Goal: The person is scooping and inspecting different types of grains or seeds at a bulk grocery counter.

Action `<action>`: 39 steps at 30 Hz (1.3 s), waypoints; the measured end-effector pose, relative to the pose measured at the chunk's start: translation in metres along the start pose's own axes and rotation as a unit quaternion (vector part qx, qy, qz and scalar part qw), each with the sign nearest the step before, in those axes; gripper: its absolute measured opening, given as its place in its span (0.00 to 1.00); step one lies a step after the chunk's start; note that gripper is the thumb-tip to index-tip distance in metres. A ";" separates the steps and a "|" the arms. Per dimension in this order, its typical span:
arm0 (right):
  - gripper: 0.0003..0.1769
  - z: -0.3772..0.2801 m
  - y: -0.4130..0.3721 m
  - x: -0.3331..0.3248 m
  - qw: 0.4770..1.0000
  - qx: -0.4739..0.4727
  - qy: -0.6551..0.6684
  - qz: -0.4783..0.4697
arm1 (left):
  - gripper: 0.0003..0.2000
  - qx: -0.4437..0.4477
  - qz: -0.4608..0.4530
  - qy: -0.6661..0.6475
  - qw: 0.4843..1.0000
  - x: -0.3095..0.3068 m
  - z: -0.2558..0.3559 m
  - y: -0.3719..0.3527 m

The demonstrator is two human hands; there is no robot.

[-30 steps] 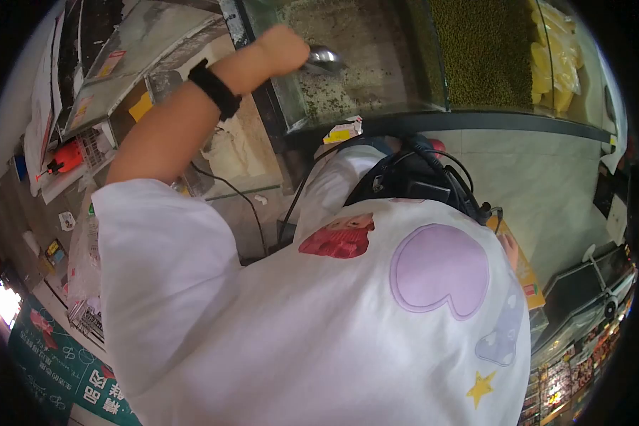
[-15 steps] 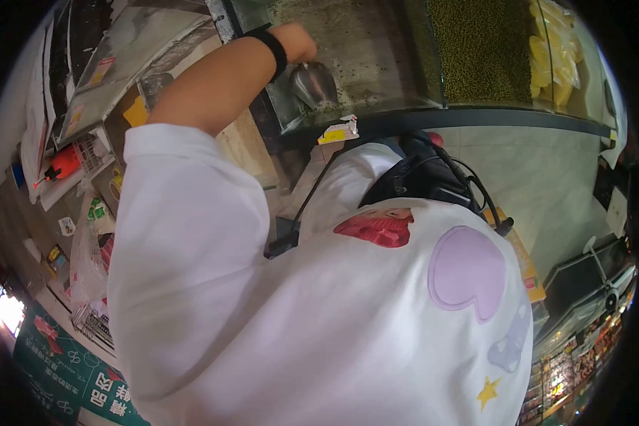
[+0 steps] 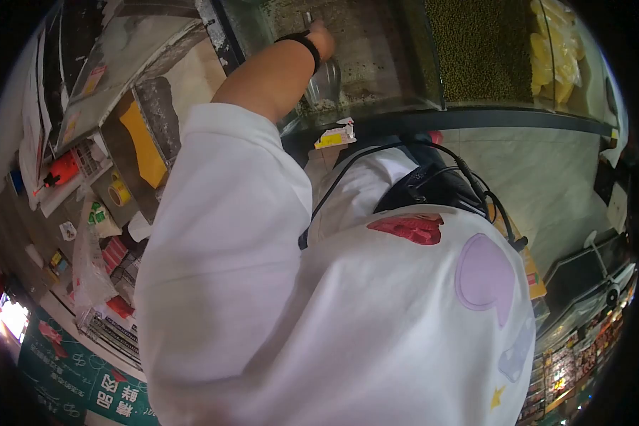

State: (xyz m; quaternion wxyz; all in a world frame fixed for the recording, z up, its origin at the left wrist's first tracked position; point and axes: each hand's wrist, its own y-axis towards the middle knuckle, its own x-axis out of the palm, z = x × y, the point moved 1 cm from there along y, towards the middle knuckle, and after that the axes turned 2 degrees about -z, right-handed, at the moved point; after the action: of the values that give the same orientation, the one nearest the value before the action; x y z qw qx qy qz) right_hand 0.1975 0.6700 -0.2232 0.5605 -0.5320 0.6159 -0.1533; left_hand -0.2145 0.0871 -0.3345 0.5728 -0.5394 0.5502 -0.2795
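Observation:
My left hand (image 3: 321, 40), with a black band on its wrist, is closed around the handle of a metal scoop (image 3: 324, 84). The handle's end pokes out past my fingers, and the scoop's bowl lies on the near side of the hand, partly behind my forearm. Both are inside a clear-walled bin (image 3: 437, 64) whose floor carries scattered small brown bits. Its front edge bears a torn white and yellow label (image 3: 335, 133). My right hand is out of view.
Right of this bin is one full of small green beans (image 3: 479, 53), then yellow items in clear plastic (image 3: 557, 53). To the left are a yellow sheet (image 3: 143, 145), a tape roll (image 3: 118, 192) and a red bottle (image 3: 62, 168). A black cable (image 3: 405, 145) crosses my front.
My left hand has moved right and slightly deeper into the bin, carrying the scoop along. The sleeve has shifted right, uncovering more of the shelf on the left.

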 end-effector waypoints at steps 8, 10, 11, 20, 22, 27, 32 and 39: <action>0.16 -0.021 -0.004 0.007 0.999 -0.009 -0.033 -0.016 | 0.16 -0.086 -0.020 -0.121 0.989 0.008 -0.037 -0.001; 0.17 -0.029 -0.004 0.007 0.998 -0.011 -0.059 -0.023 | 0.15 -0.131 0.034 -0.157 0.978 0.020 -0.046 0.006; 0.18 -0.035 -0.005 0.007 0.996 -0.012 -0.086 -0.030 | 0.15 -0.130 0.033 -0.156 0.979 0.025 -0.047 0.012; 0.16 -0.036 -0.002 0.011 0.998 -0.017 -0.005 -0.062 | 0.14 -0.099 0.021 -0.075 0.992 0.001 0.003 0.001; 0.16 -0.031 0.000 0.016 0.997 -0.030 0.031 -0.062 | 0.14 -0.083 0.009 -0.098 0.992 0.003 0.007 0.006; 0.15 -0.025 -0.001 0.018 0.998 -0.016 0.041 -0.047 | 0.14 -0.058 0.011 -0.133 0.989 0.009 -0.006 0.014; 0.14 -0.025 -0.003 0.017 0.999 -0.006 0.035 -0.040 | 0.10 -0.110 0.014 -0.298 0.948 0.022 -0.016 0.013; 0.14 -0.025 -0.004 0.019 0.999 -0.004 0.032 -0.036 | 0.14 -0.099 0.011 -0.308 0.946 0.052 -0.033 0.046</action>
State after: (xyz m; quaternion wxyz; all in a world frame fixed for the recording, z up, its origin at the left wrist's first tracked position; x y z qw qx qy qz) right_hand 0.1820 0.6429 -0.2217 0.5327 -0.5509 0.6145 -0.1876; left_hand -0.2449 0.0411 -0.3881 0.6610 -0.6473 0.3778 -0.0380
